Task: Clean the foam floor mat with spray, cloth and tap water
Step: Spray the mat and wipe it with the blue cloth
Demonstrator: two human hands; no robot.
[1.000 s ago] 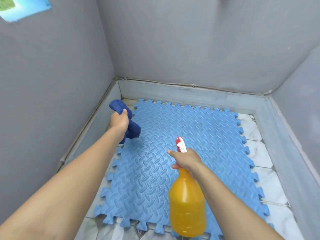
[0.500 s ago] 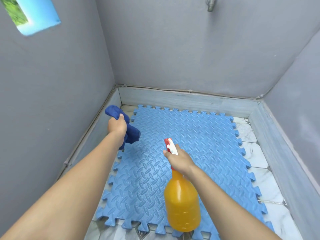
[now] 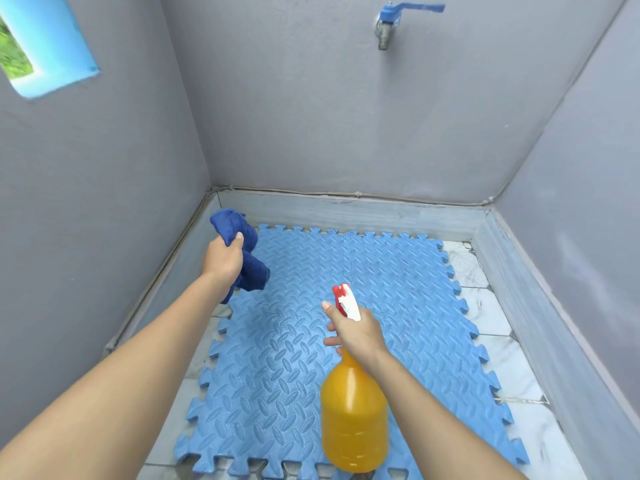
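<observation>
Since the earlier frame, the tap (image 3: 385, 27) has come into view. Above the foam mat (image 3: 381, 292), the left hand (image 3: 221, 258) grips the cloth (image 3: 242, 251); the right hand (image 3: 356, 334) grips the spray bottle (image 3: 353, 414).

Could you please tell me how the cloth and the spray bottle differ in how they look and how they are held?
The cloth is dark blue, soft and bunched in the left hand; the spray bottle is rigid, orange, red-and-white topped, gripped at its neck by the right hand. Both are held above the foam mat.
</observation>
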